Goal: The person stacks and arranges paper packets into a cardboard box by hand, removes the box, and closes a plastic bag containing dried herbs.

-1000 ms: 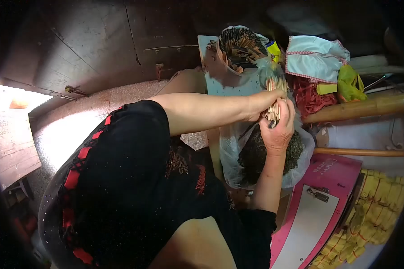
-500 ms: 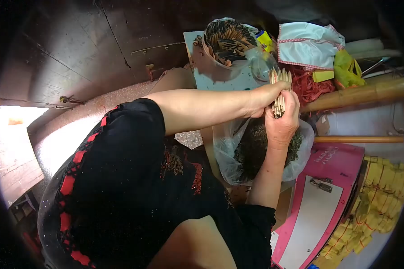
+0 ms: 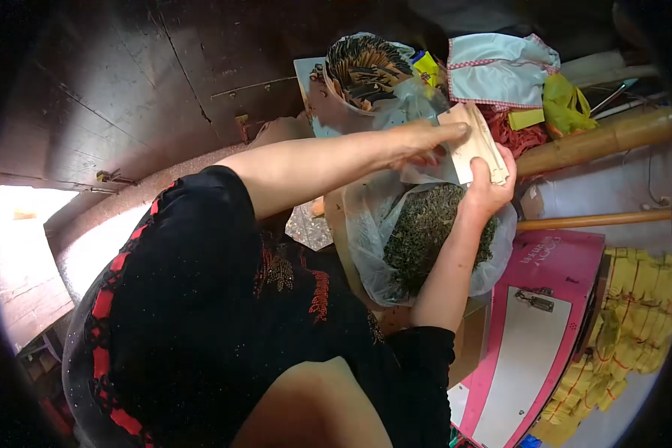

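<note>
A stack of cream paper slips [image 3: 464,158] is tilted in front of me, its flat face showing and its layered edges along the right side. My right hand [image 3: 491,188] grips it from below, thumb across the face and fingers behind. From above, my left hand [image 3: 433,142] is closed at the upper part of the stack, its thumb side lying on the paper and the other fingers curled beside it. Under the hands, a clear plastic bag [image 3: 367,250] lies open around dark green dried leaves [image 3: 433,231].
Beyond my left hand stands a tub [image 3: 341,89] of dark-edged folded paper pieces. White cloth [image 3: 500,71], red shredded strips [image 3: 517,134] and a yellow-green bag [image 3: 567,104] lie near a bamboo pole [image 3: 601,142]. A pink-framed cabinet [image 3: 556,257] and yellow bundles [image 3: 635,321] are at lower right.
The stack has turned from edge-on to showing its flat face. My left hand has shifted slightly left, and my right hand has moved a little right, uncovering more of the leaves.
</note>
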A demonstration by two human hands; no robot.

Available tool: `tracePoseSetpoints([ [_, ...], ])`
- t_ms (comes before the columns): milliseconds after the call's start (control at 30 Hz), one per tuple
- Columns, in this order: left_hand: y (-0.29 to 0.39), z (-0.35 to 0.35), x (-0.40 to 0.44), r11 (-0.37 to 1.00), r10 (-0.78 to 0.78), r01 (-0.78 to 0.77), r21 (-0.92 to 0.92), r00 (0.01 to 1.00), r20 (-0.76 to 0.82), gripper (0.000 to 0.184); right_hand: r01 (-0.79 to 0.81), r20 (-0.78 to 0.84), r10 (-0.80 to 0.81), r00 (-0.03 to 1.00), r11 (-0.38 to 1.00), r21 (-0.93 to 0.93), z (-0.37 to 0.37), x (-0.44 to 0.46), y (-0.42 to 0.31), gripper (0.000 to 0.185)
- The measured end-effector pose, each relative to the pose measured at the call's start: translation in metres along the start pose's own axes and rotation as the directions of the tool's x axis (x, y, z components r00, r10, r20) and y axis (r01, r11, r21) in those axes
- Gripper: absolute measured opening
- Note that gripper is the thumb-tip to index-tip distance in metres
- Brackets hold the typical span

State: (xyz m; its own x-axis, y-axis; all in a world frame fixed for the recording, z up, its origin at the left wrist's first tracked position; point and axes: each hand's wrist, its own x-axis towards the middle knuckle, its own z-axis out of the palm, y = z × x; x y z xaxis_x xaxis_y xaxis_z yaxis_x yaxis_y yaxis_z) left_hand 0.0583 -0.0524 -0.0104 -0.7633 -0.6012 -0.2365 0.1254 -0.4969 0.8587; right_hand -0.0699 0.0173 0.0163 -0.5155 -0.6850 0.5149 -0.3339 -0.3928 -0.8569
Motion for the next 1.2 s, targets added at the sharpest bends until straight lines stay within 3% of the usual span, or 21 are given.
tracePoseSetpoints([
  [67, 0.002, -0.009, -0.003, 0.983, 0.183, -0.183, -0.003, 0.983, -0.012, 0.076, -0.063, -0.021, 0.064, 0.998, 0.996, 0.056, -0.003, 0.006, 0.005, 0.043],
  [100, 0.004, -0.012, -0.001, 0.983, 0.184, -0.184, -0.003, 0.983, -0.015, 0.076, -0.138, 0.027, 0.135, 0.99, 0.978, 0.159, -0.004, 0.007, 0.007, 0.045],
  [133, 0.006, -0.016, 0.0, 0.974, 0.189, -0.185, -0.133, 0.982, 0.021, 0.071, -0.216, 0.082, 0.202, 0.976, 0.943, 0.253, -0.005, 0.008, 0.008, 0.046],
  [167, 0.007, -0.019, 0.003, 0.948, 0.199, -0.178, -0.262, 0.979, 0.055, 0.066, -0.218, 0.085, 0.203, 0.976, 0.943, 0.251, -0.007, 0.009, 0.009, 0.046],
  [233, -0.004, -0.027, 0.018, 0.923, 0.252, -0.224, -0.312, 0.966, 0.053, 0.059, -0.448, 0.245, 0.392, 0.887, 0.861, 0.242, -0.008, 0.009, 0.01, 0.046],
  [300, -0.013, -0.029, 0.025, 0.856, 0.273, -0.262, -0.446, 0.961, -0.042, 0.04, -0.485, 0.284, 0.42, 0.862, 0.846, 0.223, -0.002, 0.012, 0.009, 0.045],
  [467, -0.021, -0.033, 0.031, 0.831, 0.258, -0.311, -0.462, 0.95, -0.176, 0.033, -0.538, 0.377, 0.456, 0.806, 0.83, 0.147, 0.015, 0.02, 0.01, 0.041],
  [533, -0.029, -0.038, 0.041, 0.756, 0.269, -0.325, -0.568, 0.946, -0.183, 0.025, -0.515, 0.371, 0.448, 0.813, 0.851, 0.102, 0.018, 0.027, 0.02, 0.039],
  [667, -0.022, -0.045, 0.022, 0.828, 0.174, -0.257, -0.498, 0.963, -0.208, 0.025, -0.549, 0.376, 0.473, 0.797, 0.827, 0.124, 0.023, 0.038, 0.038, 0.037],
  [733, -0.023, -0.045, 0.016, 0.883, 0.1, -0.25, -0.398, 0.928, -0.36, 0.033, -0.594, 0.341, 0.518, 0.785, 0.784, 0.177, 0.028, 0.039, 0.042, 0.038],
  [767, -0.021, -0.044, 0.006, 0.903, 0.097, -0.239, -0.358, 0.923, -0.372, 0.063, -0.595, 0.342, 0.518, 0.784, 0.784, 0.176, 0.028, 0.04, 0.046, 0.038],
  [867, -0.033, -0.051, 0.001, 0.887, 0.103, -0.245, -0.391, 0.931, -0.35, 0.073, -0.649, 0.42, 0.542, 0.728, 0.742, 0.167, 0.03, 0.044, 0.059, 0.044],
  [1200, -0.053, -0.074, 0.008, 0.918, 0.069, -0.188, -0.349, 0.943, -0.325, 0.062, -0.716, 0.477, 0.625, 0.618, 0.698, 0.015, 0.046, 0.041, 0.071, 0.043],
])
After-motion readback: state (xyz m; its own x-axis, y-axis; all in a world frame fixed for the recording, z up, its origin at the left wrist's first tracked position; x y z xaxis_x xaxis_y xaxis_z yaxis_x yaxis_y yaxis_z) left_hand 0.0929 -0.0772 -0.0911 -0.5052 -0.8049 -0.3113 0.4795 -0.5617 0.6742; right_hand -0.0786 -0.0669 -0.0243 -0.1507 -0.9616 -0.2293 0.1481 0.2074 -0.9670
